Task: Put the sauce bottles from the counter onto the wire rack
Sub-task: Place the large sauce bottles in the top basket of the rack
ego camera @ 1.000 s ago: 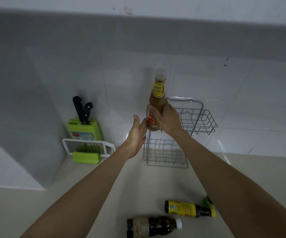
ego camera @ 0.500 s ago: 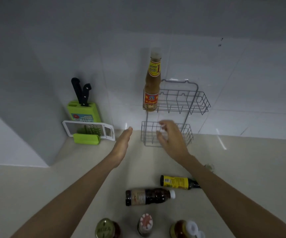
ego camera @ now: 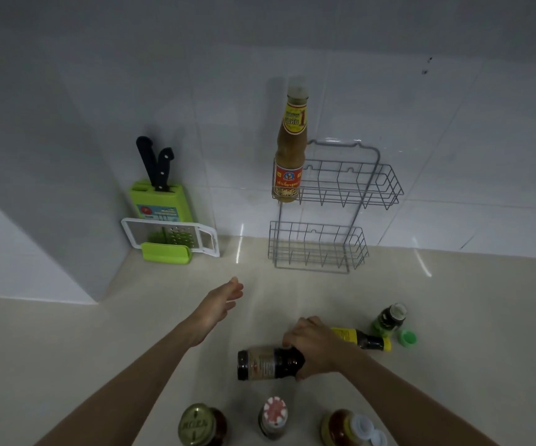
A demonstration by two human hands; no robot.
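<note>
A grey two-tier wire rack hangs on the tiled wall. A tall tan sauce bottle stands upright at the left end of its upper basket. On the counter a dark bottle lies on its side, and my right hand is closed around its neck end. Behind that hand lies a yellow-labelled bottle. A small green bottle stands to the right. My left hand hovers open over the counter, holding nothing.
Three more upright containers stand at the near edge: a jar with a brass lid, a red-and-white capped bottle and a flip-cap bottle. A green knife block with a grater sits in the left corner. A loose green cap lies nearby.
My right hand let go of the tan bottle, which now stands in the upper basket, then came down and closed on the dark lying bottle. My left hand drew back from the rack.
</note>
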